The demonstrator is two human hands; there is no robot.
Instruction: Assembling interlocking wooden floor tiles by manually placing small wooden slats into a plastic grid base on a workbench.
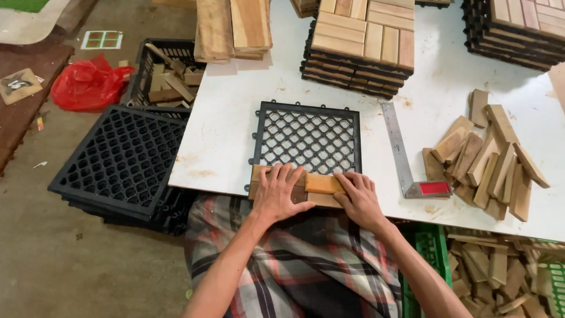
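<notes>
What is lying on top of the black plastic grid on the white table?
On the near edge of the black plastic grid lie short wooden blocks, pressed by the left hand and right hand. The rest of the grid is bare. The hands cover part of the blocks.

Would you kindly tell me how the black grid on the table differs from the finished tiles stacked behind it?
The black grid lies single and flat on the white table; the finished tiles sit stacked several high. The grid's mesh is mostly bare, with wood blocks only at its near edge under the left hand and right hand; the stacked tiles' tops are fully slatted. Both have black plastic bases.
</notes>
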